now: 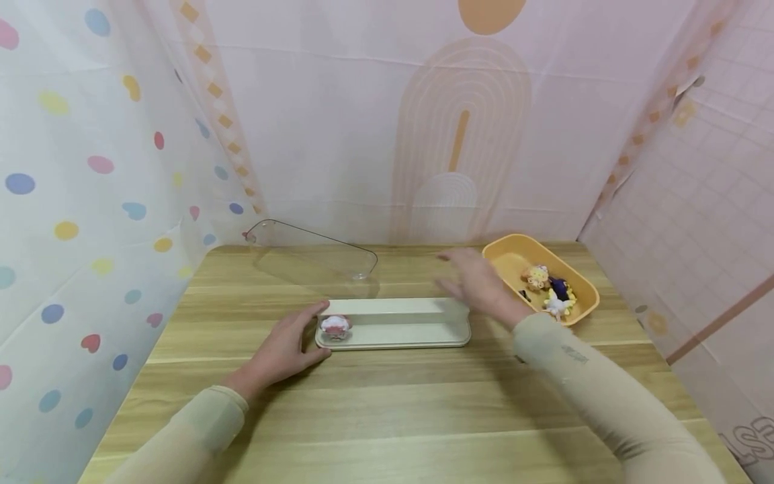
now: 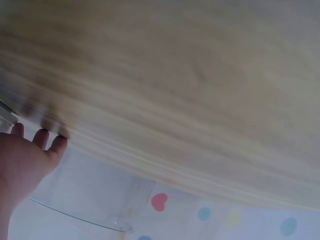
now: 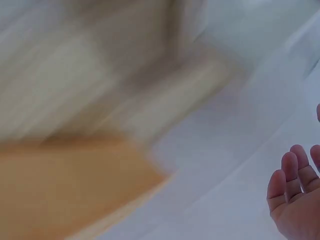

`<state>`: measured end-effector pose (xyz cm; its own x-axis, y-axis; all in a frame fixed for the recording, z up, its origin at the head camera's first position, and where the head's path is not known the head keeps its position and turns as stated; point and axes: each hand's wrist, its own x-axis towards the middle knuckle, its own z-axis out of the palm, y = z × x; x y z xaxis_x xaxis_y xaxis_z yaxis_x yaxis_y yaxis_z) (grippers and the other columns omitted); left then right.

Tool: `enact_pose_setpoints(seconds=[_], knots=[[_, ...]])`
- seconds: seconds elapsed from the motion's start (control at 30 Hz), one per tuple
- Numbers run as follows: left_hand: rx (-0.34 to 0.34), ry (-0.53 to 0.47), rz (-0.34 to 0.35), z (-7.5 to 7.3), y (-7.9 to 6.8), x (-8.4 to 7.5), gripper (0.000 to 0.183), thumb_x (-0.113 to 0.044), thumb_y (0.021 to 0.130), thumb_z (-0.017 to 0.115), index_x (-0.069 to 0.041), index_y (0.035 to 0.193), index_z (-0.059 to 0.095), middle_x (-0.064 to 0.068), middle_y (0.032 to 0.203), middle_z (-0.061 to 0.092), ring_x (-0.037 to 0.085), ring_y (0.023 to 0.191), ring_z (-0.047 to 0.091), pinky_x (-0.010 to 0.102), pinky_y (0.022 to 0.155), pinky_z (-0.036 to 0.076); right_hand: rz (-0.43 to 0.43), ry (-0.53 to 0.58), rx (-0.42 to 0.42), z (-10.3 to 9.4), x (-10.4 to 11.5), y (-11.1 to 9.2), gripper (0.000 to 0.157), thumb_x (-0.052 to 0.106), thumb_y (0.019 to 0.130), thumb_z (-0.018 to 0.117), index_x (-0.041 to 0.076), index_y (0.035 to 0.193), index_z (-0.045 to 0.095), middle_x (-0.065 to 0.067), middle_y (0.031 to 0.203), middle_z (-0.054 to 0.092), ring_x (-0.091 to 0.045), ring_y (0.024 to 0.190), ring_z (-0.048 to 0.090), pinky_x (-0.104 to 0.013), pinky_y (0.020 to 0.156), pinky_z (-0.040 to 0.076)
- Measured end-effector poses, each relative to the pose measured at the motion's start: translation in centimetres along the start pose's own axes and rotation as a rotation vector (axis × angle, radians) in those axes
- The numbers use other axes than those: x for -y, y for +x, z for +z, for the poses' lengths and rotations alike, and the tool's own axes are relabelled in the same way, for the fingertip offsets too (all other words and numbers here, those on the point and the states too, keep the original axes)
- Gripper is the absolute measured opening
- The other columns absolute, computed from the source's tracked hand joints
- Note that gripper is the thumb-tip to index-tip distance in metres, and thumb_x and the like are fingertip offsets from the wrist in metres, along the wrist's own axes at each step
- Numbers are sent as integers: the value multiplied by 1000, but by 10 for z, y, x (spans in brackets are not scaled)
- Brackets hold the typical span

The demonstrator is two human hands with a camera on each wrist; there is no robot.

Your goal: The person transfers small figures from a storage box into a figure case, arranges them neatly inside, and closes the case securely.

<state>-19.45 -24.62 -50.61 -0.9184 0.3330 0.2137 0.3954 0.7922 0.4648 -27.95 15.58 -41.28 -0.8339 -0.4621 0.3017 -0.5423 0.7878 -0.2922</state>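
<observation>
A long white box (image 1: 402, 335) lies on the table, its open side showing a shallow inside. A small pink-and-white figurine (image 1: 335, 326) is in its left end. My left hand (image 1: 284, 348) holds that end, index finger at the back corner and thumb at the front edge. In the left wrist view, the other fingers of the left hand (image 2: 27, 160) are loosely spread near the tabletop. Above the box's right end, my right hand (image 1: 478, 282) hovers with fingers loosely extended and nothing visible in it. The right wrist view shows part of the right hand (image 3: 297, 200).
At the right rear stands a yellow-orange basket (image 1: 504, 249) holding several small figurines (image 1: 537, 277). A clear cover (image 1: 308, 255) with a dark rim lies behind the box, toward the left. Patterned curtains (image 1: 338, 134) hang behind the wooden table (image 1: 387, 417).
</observation>
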Motion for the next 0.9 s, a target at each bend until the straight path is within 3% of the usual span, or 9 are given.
enact_pose_setpoints(seconds=[0.07, 0.17, 0.3, 0.4, 0.57, 0.73, 0.9], knots=[[-6, 2, 4, 1, 0, -1, 95, -29, 84, 92, -17, 163, 41, 23, 148, 63, 48, 132, 61, 68, 115, 46, 108, -8, -37, -19, -34, -5, 54, 29, 100, 74, 1, 143, 61, -23, 141, 68, -44, 127, 66, -60, 109, 53], [-15, 3, 9, 1, 0, -2, 95, -29, 84, 92, -16, 163, 42, 23, 147, 64, 48, 131, 61, 68, 114, 46, 297, 54, -22, -44, -80, -15, 56, 30, 104, 68, -4, 147, 55, -28, 145, 63, -49, 130, 62, -64, 110, 51], [-13, 10, 10, 1, 1, -2, 95, -30, 84, 92, -16, 164, 41, 22, 150, 63, 48, 133, 61, 68, 115, 46, 525, 130, 79, -65, -128, -28, 62, 35, 109, 58, -9, 151, 47, -36, 148, 55, -54, 134, 55, -65, 111, 49], [-8, 11, 7, 2, 2, -2, 95, -30, 85, 92, -17, 164, 40, 21, 152, 62, 48, 134, 60, 68, 116, 45, 625, 126, 210, -74, -146, -33, 67, 37, 108, 55, -13, 152, 45, -39, 148, 52, -56, 134, 54, -65, 111, 49], [-5, 11, 2, 1, 1, -3, 96, -30, 85, 92, -18, 165, 39, 20, 153, 61, 49, 135, 60, 68, 117, 44, 644, 30, 361, -72, -155, -35, 64, 37, 106, 57, -16, 142, 52, -39, 140, 58, -53, 123, 60, -63, 106, 52], [4, 13, -11, 1, 0, -3, 95, -31, 86, 91, -20, 165, 38, 20, 153, 61, 49, 136, 59, 69, 117, 44, 624, -17, 378, -60, -162, -36, 52, 41, 102, 61, -9, 118, 64, -25, 106, 69, -36, 93, 62, -50, 85, 55], [4, 14, -18, 2, -1, -3, 95, -31, 86, 91, -21, 165, 38, 21, 152, 61, 49, 135, 59, 69, 117, 44, 623, -8, 354, -53, -163, -35, 50, 43, 99, 65, -5, 110, 66, -18, 96, 69, -33, 88, 62, -49, 85, 55]])
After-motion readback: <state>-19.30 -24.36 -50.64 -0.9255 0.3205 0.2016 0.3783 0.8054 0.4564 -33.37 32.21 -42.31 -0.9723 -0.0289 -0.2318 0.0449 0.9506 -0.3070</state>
